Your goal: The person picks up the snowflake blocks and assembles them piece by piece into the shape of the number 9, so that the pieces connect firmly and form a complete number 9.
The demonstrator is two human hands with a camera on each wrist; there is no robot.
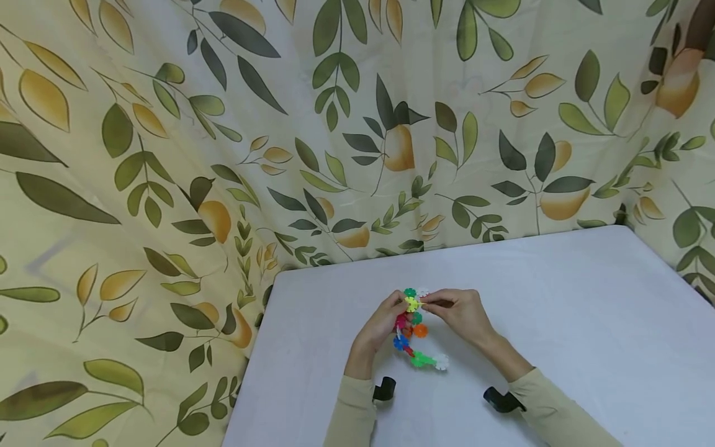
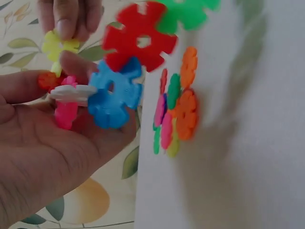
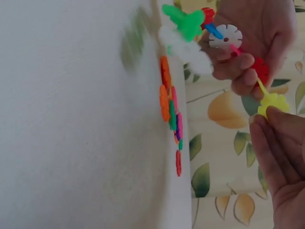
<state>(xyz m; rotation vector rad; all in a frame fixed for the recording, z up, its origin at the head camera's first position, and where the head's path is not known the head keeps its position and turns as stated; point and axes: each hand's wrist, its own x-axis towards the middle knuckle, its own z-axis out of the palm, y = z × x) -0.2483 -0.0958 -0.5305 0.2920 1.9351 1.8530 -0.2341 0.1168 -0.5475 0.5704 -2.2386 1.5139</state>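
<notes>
A chain of interlocking plastic flower-shaped discs runs through my left hand [image 1: 382, 324], whose fingers grip it near its upper end. In the left wrist view the chain shows a pink disc [image 2: 66, 117], a white disc [image 2: 74, 91], a blue disc [image 2: 114, 95] and a red disc [image 2: 138, 38]. A green disc [image 1: 421, 359] and a white disc [image 1: 441, 362] form its near end. With thumb and fingertips my right hand [image 1: 462, 313] pinches a yellow disc [image 3: 273, 104]. Another yellow disc [image 3: 261, 86], seen edge-on, touches it at the chain's upper end.
Several loose discs lie on the white table [image 1: 558, 310] beyond and below the hands, among them an orange disc [image 1: 420, 331] and a green disc [image 3: 172, 115]. A leaf-patterned cloth [image 1: 357, 155] hangs behind the table. Black wrist mounts [image 1: 503, 400] sit at both sleeves.
</notes>
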